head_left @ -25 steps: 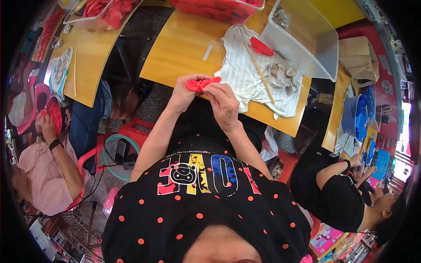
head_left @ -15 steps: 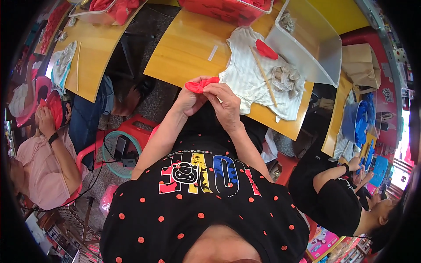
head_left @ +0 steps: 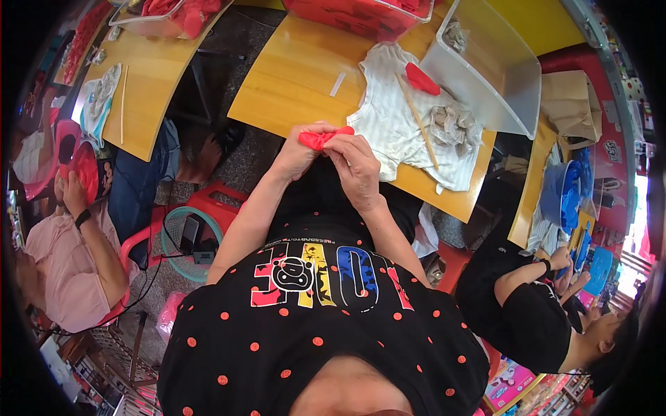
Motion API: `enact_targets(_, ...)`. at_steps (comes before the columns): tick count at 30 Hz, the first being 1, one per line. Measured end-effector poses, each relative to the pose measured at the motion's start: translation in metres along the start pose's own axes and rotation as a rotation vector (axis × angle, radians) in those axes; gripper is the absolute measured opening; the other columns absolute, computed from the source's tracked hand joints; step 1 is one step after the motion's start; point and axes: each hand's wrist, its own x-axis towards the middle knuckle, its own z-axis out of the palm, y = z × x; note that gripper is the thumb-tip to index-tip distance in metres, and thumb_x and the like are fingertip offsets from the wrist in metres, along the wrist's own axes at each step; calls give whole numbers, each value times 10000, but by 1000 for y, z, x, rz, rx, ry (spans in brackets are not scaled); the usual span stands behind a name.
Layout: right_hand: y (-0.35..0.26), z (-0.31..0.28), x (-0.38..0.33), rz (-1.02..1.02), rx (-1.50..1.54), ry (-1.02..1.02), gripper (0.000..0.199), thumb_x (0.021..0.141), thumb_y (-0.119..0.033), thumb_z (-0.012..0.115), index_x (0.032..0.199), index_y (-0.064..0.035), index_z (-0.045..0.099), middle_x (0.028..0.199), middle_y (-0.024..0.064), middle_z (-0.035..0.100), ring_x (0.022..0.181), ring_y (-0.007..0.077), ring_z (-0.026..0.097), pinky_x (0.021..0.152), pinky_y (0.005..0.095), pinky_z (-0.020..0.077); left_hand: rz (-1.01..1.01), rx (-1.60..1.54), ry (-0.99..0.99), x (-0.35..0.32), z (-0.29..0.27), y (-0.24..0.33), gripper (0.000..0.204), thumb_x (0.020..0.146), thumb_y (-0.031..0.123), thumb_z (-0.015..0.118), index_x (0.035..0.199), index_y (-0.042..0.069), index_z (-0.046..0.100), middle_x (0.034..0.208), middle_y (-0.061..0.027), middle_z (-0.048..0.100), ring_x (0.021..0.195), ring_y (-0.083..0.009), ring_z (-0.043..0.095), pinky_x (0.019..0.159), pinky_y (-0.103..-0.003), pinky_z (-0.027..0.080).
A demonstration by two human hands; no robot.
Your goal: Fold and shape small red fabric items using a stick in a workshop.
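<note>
A small piece of red cloth (head_left: 316, 140) is held between my two hands, just off the near edge of the wooden table (head_left: 277, 90). My left hand (head_left: 297, 154) has its fingers wrapped round one side of it. Fingers of my right hand (head_left: 355, 163) pinch its other side. Right of my hands lies a white striped shirt (head_left: 388, 97) spread on the table. On the shirt rest another red cloth piece (head_left: 422, 79), a thin wooden stick (head_left: 416, 121) and a crumpled greyish cloth (head_left: 451, 125).
A clear plastic bin (head_left: 485, 76) stands at the table's right; a bin of red cloth (head_left: 361, 17) stands at the back. One person in pink (head_left: 76, 270) sits left, another in black (head_left: 534, 312) right. A teal basket (head_left: 187, 243) is beside my left arm.
The red cloth has shifted and turned a little between my hands, its right end now pointing up. Both hands stay in nearly the same place.
</note>
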Motion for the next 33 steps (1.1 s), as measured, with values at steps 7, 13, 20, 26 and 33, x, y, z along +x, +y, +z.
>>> enact_targets(7, -5, 7, 3, -98, -2, 23, 166, 735, -1, 699, 890, -31, 649, 870, 91, 623, 785, 261, 583, 693, 330, 475, 159, -197, -33, -1, -2, -6, 146, 823, 20, 630, 963, -21, 639, 940, -49, 597, 832, -121, 586, 739, -219, 484)
enact_targets(13, -2, 9, 0, 3, -93, 83, 179, 747, 19, 701, 916, -16, 652, 906, 106, 615, 786, 223, 593, 669, 285, 481, 138, -146, 255, 4, 15, -10, 175, 839, 16, 620, 1011, -13, 616, 900, -33, 631, 757, -101, 593, 688, -214, 488)
enact_targets(20, 20, -5, 8, 365, 130, 180, 97, 799, 3, 646, 895, 11, 642, 853, 108, 610, 737, 182, 609, 681, 272, 485, 85, -195, 391, -2, 41, -20, 137, 863, 61, 632, 990, 9, 625, 878, -18, 619, 738, -82, 582, 672, -204, 466)
enact_targets(26, 36, -9, 2, 550, 351, 169, 104, 851, -52, 620, 900, 39, 637, 843, 66, 621, 758, 122, 592, 695, 244, 474, 115, -159, 276, -8, 42, -24, 177, 874, 77, 628, 1035, 6, 607, 978, -31, 596, 888, -80, 564, 738, -203, 455)
enact_targets(33, 22, -26, 12, 928, 736, -102, 114, 899, -71, 587, 963, 16, 623, 833, 15, 615, 737, 62, 553, 661, 190, 451, -150, -165, -31, -13, 25, -11, 221, 912, 158, 576, 1108, 57, 586, 1005, -6, 589, 926, -73, 543, 819, -243, 436)
